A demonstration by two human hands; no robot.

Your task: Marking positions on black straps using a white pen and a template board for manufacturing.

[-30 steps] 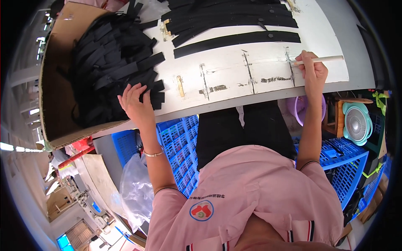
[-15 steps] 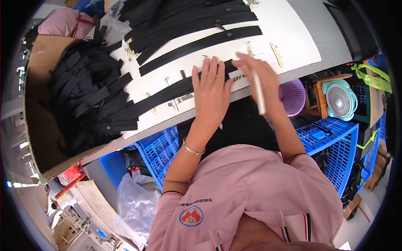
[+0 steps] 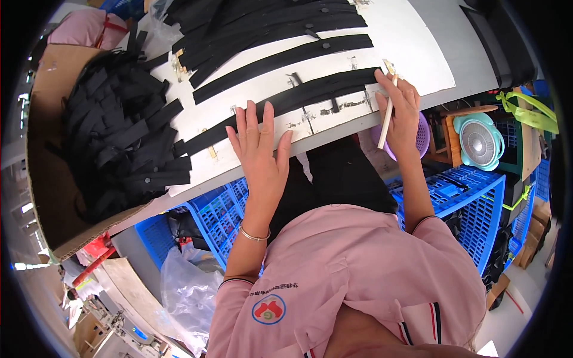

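Note:
A long black fabric strip (image 3: 316, 88) lies across the white board (image 3: 412, 42), along its near side. My left hand (image 3: 259, 143) rests flat on the strip's left part, fingers spread. At the strip's right end, the fingers of my right hand (image 3: 401, 110) pinch around its tip. A slim white pencil-like stick (image 3: 385, 126) is also held in that hand, pointing down toward me. Short black tabs (image 3: 335, 105) stick out from under the strip's edges. Another black strip (image 3: 280, 64) lies just beyond, with a heap of black strips (image 3: 262, 27) further back.
At the left, a cardboard box (image 3: 45, 143) holds a tangle of black strips. Below the table edge on the right stand a purple basket (image 3: 422, 137), a turquoise fan (image 3: 480, 142) and blue crates (image 3: 471, 197). A clear plastic bag (image 3: 185, 292) hangs at lower left.
My left hand has slid left along the strip. My right hand, with the white stick, has moved right to the strip's end, and the strip now reaches further right.

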